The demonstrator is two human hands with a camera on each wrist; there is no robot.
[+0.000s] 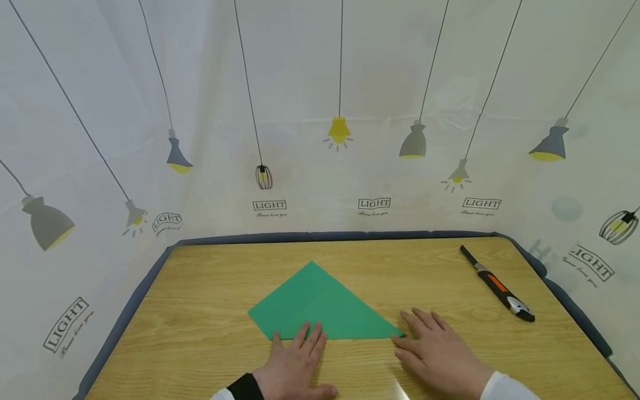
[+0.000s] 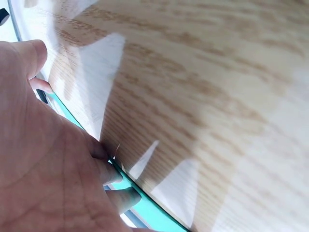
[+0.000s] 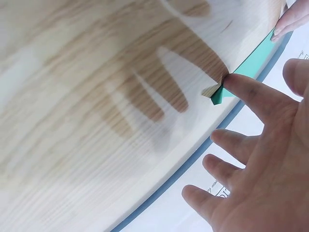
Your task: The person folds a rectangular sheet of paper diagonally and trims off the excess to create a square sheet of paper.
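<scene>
left fingers: straight and slightly spread, gripping nothing; the tips of the left hand rest on the near edge of the paper, left of its middle, with the thumb lying apart on the near side.
right fingers: extended and loosely fanned, nothing held; in the right wrist view one fingertip of the right hand touches the paper's right tip, while the others stand off it.
green paper: flat on the table, at the near middle, with a far peak, a left corner and a long right tip; a faint crease suggests it is folded.
paper against fingers: mostly on the far side of the left fingertips; its narrow right tip ends at the right hand, so the near edge stretches between both hands.
handling: probably very light, thin and bendable, easy to crease or tear, and prone to slide on the smooth tabletop.
where to hold: best pressed flat along the near edge, or pinched lightly at a corner; the slender right tip would likely buckle first.
cutter: black and orange, lying far right, well apart from paper and hands.
</scene>
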